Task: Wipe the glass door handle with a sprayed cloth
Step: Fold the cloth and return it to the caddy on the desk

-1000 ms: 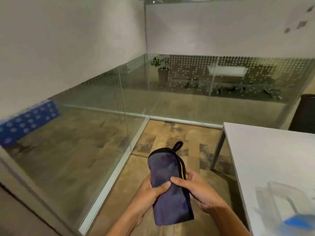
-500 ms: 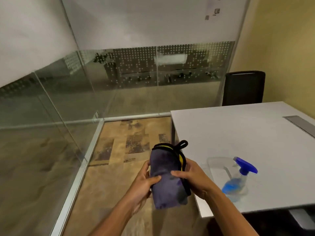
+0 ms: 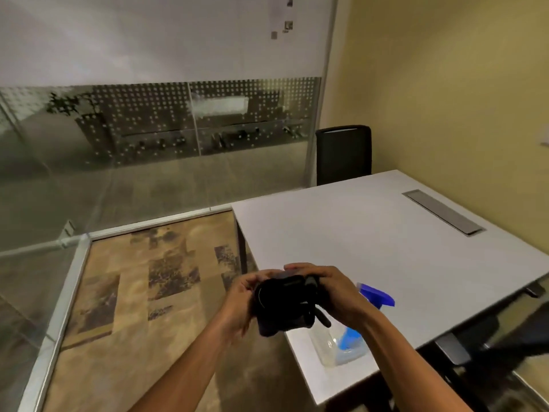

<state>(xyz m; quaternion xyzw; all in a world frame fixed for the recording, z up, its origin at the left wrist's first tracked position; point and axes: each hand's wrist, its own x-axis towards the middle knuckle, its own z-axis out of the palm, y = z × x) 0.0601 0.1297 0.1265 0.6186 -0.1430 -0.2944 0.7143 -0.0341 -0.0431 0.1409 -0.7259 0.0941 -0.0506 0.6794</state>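
1. We hold the cloth [image 3: 283, 304] bunched into a dark wad between both hands, in front of the near corner of the table [image 3: 371, 248]. Left hand [image 3: 240, 304] clasps it from 9 o'clock, right hand [image 3: 332, 295] closes over it from 3 o'clock; both are clenched on the fabric.
2. The spray bottle [image 3: 347, 337] stands on the table just past the right hand, at about 4 o'clock from the cloth, blue trigger head up. Neither hand is on it.
3. The door handle is not in view; we cannot tell where it lies. Only the glass partitions [image 3: 148, 179] show, from 9 to 12 o'clock.
4. Risk: the right wrist sits close to the bottle, which stands near the table edge. A careless reach could tip it onto the carpet [image 3: 133, 292].
5. Risk: with both hands full, freeing 1 for the trigger may let the wad unroll or drop.
6. Risk: spraying a tight wad wets only its outer face; we judge it needs opening out.
7. Count: 1 cloth, 1 spray bottle, 2 hands, 1 table, 1 chair [image 3: 344, 153] at 1 o'clock, 0 handles seen.
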